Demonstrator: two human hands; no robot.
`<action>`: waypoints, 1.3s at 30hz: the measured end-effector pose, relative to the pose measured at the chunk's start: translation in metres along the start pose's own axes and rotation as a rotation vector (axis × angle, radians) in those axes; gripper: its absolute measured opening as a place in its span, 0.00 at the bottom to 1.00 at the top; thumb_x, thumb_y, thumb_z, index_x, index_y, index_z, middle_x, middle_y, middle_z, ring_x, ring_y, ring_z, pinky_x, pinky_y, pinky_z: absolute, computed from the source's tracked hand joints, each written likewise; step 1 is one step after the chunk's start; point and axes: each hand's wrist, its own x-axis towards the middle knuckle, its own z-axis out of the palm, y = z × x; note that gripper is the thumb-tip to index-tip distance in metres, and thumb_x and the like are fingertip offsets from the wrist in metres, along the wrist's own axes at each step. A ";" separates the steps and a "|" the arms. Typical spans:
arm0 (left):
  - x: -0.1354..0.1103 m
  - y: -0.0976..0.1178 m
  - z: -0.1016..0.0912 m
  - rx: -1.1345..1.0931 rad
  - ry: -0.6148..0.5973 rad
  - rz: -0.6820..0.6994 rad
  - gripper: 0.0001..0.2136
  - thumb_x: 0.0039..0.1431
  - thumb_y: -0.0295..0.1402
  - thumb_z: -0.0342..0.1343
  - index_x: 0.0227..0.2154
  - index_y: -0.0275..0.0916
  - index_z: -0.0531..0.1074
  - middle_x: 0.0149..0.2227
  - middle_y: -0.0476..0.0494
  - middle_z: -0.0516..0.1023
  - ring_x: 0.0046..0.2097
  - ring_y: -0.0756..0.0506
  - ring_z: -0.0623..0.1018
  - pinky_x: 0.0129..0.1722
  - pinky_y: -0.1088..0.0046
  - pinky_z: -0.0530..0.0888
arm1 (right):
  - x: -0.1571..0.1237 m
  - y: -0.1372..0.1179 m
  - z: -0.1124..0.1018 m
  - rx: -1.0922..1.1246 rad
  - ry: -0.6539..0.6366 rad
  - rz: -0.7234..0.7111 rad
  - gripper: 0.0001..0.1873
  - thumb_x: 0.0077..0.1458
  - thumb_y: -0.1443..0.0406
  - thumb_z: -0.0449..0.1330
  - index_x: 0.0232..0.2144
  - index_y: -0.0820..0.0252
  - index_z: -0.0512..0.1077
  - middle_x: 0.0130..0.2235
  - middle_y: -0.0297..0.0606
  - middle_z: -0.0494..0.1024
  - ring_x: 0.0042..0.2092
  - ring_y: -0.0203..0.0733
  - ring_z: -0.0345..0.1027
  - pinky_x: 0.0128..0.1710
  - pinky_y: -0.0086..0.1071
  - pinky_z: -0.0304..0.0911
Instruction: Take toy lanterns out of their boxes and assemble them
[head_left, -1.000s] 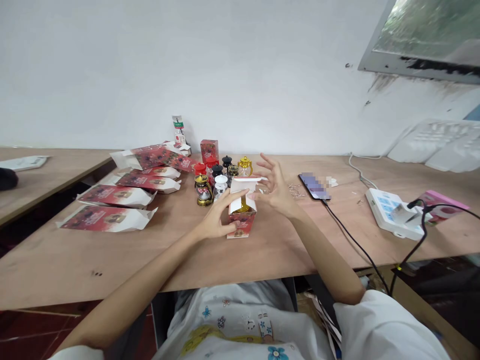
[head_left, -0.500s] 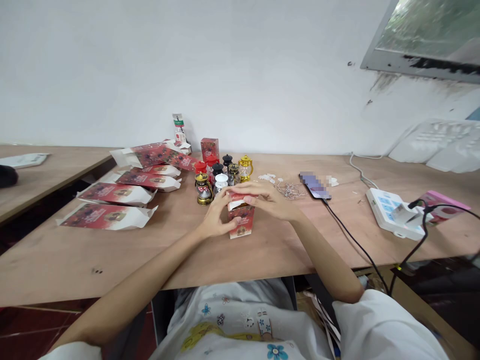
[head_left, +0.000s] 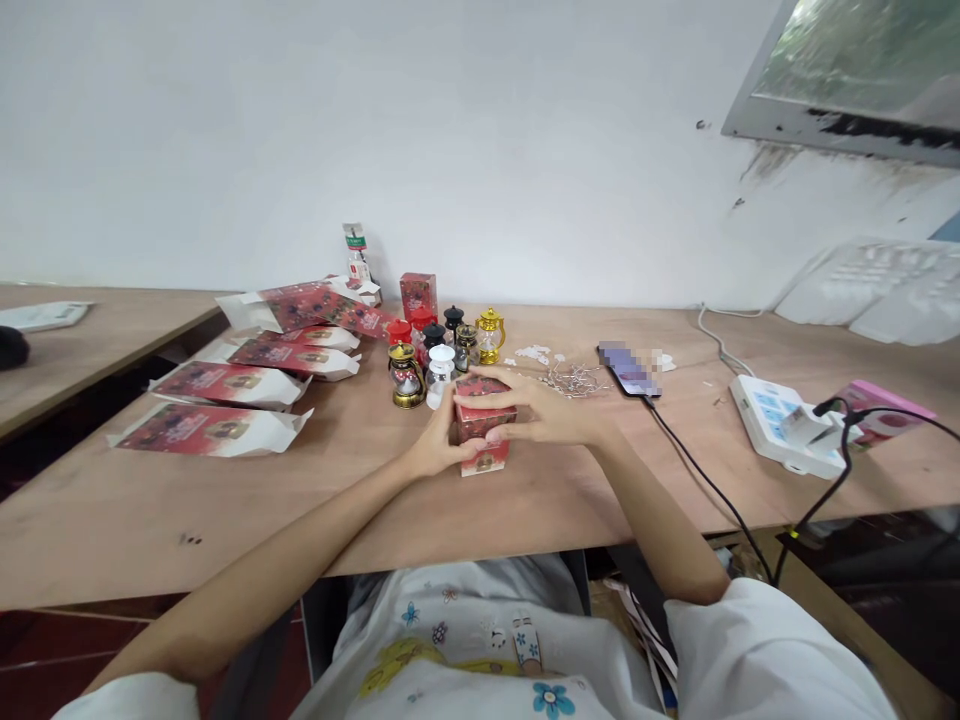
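Note:
A small red printed cardboard box [head_left: 484,462] stands upright on the table in front of me, its top lid down. My left hand [head_left: 437,440] is closed around its left side, the thumb across the front. From the right, my right hand [head_left: 551,412] grips the same box, with fingers along the top and right side and the thumb on the front. Just behind the box are several mini lanterns: a white one [head_left: 441,368], a bronze one [head_left: 406,378], a gold one [head_left: 490,335], and red and black ones.
Flat, unfolded red boxes [head_left: 214,430] lie at the left. Another upright box [head_left: 418,295] and a tube [head_left: 355,245] stand near the wall. To the right are metal rings [head_left: 577,380], a phone [head_left: 630,369] with a cable, and a power strip [head_left: 784,425].
The box's lid, partly raised with a white edge showing before, is now down flush. My right hand's fingers have shifted from the lid to the box's right side and front.

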 end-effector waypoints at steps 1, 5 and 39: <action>-0.001 -0.003 0.002 -0.005 -0.056 -0.024 0.39 0.51 0.53 0.54 0.60 0.37 0.47 0.57 0.32 0.61 0.59 0.35 0.65 0.57 0.52 0.64 | -0.003 -0.003 -0.004 -0.022 -0.009 0.013 0.25 0.55 0.55 0.59 0.56 0.45 0.64 0.60 0.40 0.62 0.60 0.46 0.57 0.58 0.45 0.56; -0.002 -0.013 0.010 0.215 -0.270 -0.061 0.37 0.50 0.47 0.58 0.59 0.35 0.53 0.58 0.30 0.63 0.58 0.35 0.67 0.55 0.52 0.66 | -0.009 -0.012 -0.043 -0.035 0.121 0.077 0.33 0.51 0.56 0.62 0.59 0.47 0.60 0.52 0.41 0.69 0.50 0.46 0.67 0.49 0.42 0.66; -0.001 -0.005 0.017 0.645 -0.586 -0.037 0.26 0.64 0.44 0.39 0.62 0.38 0.53 0.65 0.36 0.54 0.66 0.38 0.53 0.63 0.48 0.46 | 0.111 0.008 0.019 -0.621 0.275 0.113 0.13 0.61 0.65 0.46 0.41 0.62 0.69 0.43 0.49 0.71 0.49 0.53 0.58 0.50 0.46 0.56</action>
